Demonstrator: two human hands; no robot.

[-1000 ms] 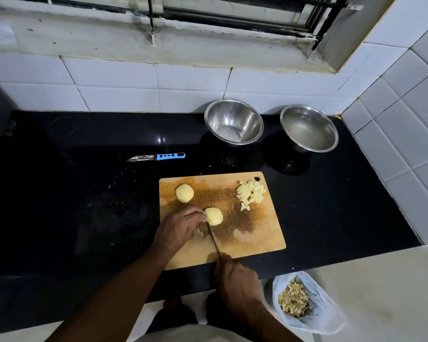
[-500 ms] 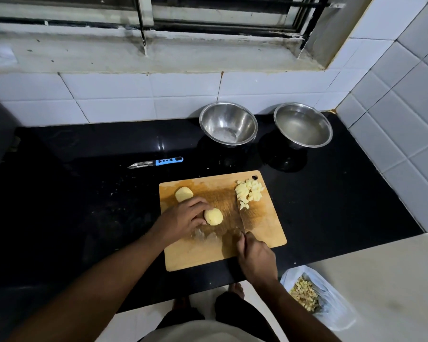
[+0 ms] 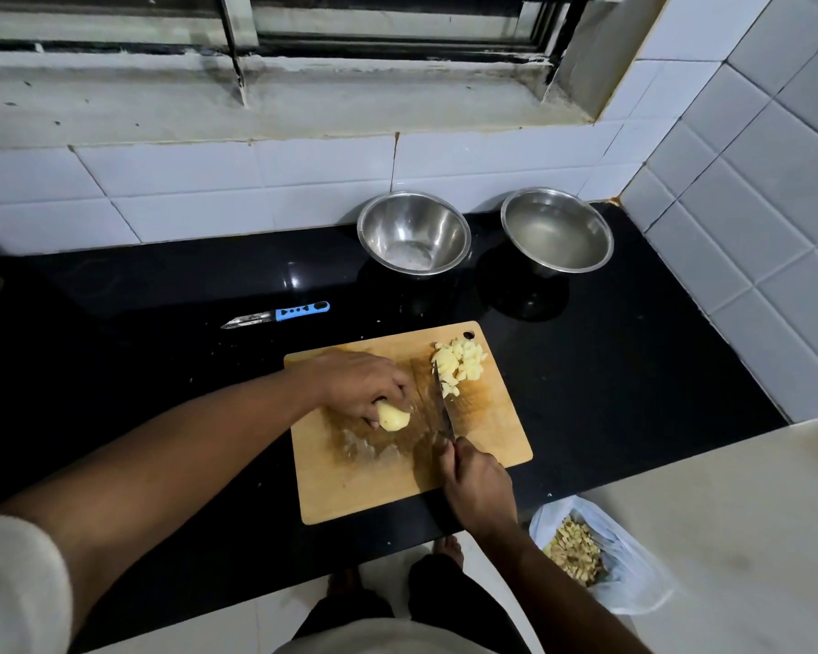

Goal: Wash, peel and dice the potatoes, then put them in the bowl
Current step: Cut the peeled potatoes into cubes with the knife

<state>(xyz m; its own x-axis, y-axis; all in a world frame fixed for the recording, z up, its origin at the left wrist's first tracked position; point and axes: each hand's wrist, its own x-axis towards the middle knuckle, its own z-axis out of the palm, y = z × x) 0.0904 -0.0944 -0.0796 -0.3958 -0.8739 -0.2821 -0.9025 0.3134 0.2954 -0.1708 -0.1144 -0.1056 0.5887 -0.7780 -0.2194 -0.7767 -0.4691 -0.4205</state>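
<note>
I see one peeled pale-yellow potato lying on the cutting board, near its centre. Diced potato pieces are heaped at the board's far right corner. An empty steel bowl stands upright beyond the board.

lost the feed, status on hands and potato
Left hand holds peeled potato on cutting board. Right hand grips knife. Nothing blocking.

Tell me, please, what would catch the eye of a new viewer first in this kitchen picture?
First the wooden cutting board in the middle of the black counter: the left hand holds a peeled potato on it, and the right hand grips a knife whose blade reaches the pile of diced potato at the board's far right corner. Behind, two steel bowls stand by the tiled wall.
</note>
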